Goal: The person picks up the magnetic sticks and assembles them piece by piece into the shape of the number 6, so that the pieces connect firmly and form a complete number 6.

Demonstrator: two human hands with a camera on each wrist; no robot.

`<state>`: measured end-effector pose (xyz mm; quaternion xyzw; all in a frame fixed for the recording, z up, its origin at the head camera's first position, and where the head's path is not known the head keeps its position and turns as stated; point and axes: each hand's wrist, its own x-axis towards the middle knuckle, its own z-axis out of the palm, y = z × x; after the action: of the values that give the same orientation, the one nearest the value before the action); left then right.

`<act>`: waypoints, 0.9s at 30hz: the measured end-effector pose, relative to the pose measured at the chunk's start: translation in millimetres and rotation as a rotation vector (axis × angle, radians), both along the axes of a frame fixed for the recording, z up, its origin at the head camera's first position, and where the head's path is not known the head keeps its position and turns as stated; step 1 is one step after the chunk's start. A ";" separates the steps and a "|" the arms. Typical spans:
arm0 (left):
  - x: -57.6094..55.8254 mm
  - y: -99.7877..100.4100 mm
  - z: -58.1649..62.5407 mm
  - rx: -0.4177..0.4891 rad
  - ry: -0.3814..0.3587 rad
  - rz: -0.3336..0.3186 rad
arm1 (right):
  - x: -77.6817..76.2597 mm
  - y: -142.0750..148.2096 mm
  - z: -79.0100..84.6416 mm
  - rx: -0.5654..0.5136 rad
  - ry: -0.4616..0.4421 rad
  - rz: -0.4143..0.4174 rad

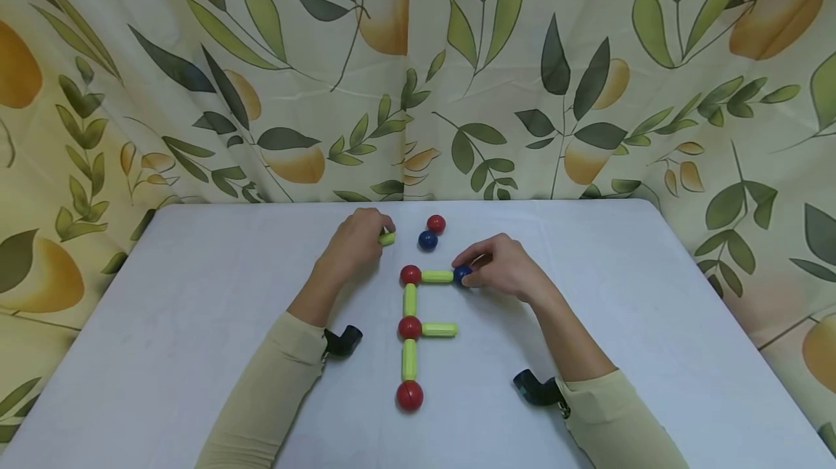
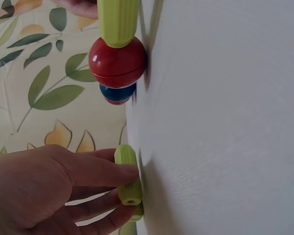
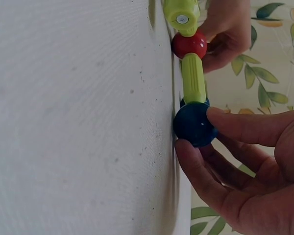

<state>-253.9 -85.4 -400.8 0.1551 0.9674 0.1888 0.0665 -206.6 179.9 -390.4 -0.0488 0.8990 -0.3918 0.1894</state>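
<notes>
My right hand (image 1: 506, 266) pinches a dark blue ball (image 3: 193, 125) between thumb and finger, at the right end of the top yellow-green rod (image 1: 437, 276). That rod joins a red ball (image 1: 411, 275), the upper corner of an F-shaped figure of rods and balls lying on the table. Up and left of the figure, my left hand (image 1: 355, 244) pinches a short yellow-green rod (image 2: 128, 178). Beneath it in the left wrist view, a second rod (image 2: 137, 213) shows partly by the lower fingers; whether it is held I cannot tell.
Behind the figure, a loose red ball (image 1: 436, 223) and a blue ball (image 1: 427, 240) lie touching or nearly so. The middle rod (image 1: 440, 329) sticks out rightward with a free end. A white cloth covers the table (image 1: 196, 295); a leaf-patterned curtain (image 1: 418, 91) hangs behind.
</notes>
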 end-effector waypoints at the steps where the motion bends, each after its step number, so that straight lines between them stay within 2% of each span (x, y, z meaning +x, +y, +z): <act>1: 0.8 -0.1 1.4 0.006 -0.005 0.000 | 0.1 0.2 0.0 0.001 0.001 0.000; 10: 8.2 0.1 15.1 0.032 -0.043 -0.057 | 0.4 1.0 0.8 -0.004 0.005 -0.005; 16: 16.7 -0.1 25.0 0.036 -0.103 -0.106 | 1.3 1.0 1.9 0.000 0.007 -0.008; 27: 37.0 6.3 45.3 0.066 -0.167 -0.250 | 0.6 0.7 0.4 -0.010 0.006 0.007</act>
<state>-216.9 -79.1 -355.5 0.2601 0.9249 0.2232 0.1644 -206.0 180.7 -390.0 -0.0540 0.8973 -0.3956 0.1880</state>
